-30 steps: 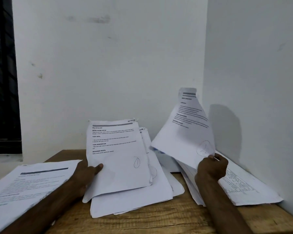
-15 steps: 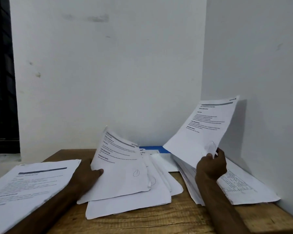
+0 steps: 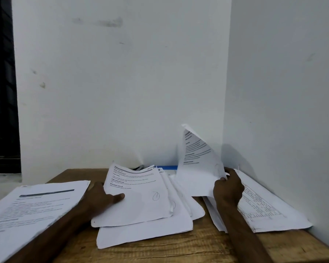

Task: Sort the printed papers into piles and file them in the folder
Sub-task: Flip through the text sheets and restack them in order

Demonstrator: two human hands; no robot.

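My left hand (image 3: 101, 199) grips the left edge of the top sheets of the middle pile (image 3: 141, 198), thumb lying on the printed page. My right hand (image 3: 228, 188) pinches the lower edge of a single printed sheet (image 3: 196, 164), which stands tilted upright above the right side of the table. A third pile (image 3: 264, 205) with a printed table lies flat at the right, against the wall. Another stack of printed papers (image 3: 32, 204) lies at the left. A thin strip of the blue folder (image 3: 168, 167) shows behind the middle pile; the rest is hidden.
The wooden table (image 3: 179, 247) fills a corner, with white walls behind and to the right. A dark window or doorway (image 3: 0, 92) is at the far left. Bare wood shows along the front edge.
My right hand has swung its sheet from leaning right to standing more upright and turned left. The middle pile under my left hand has settled flatter on the table.
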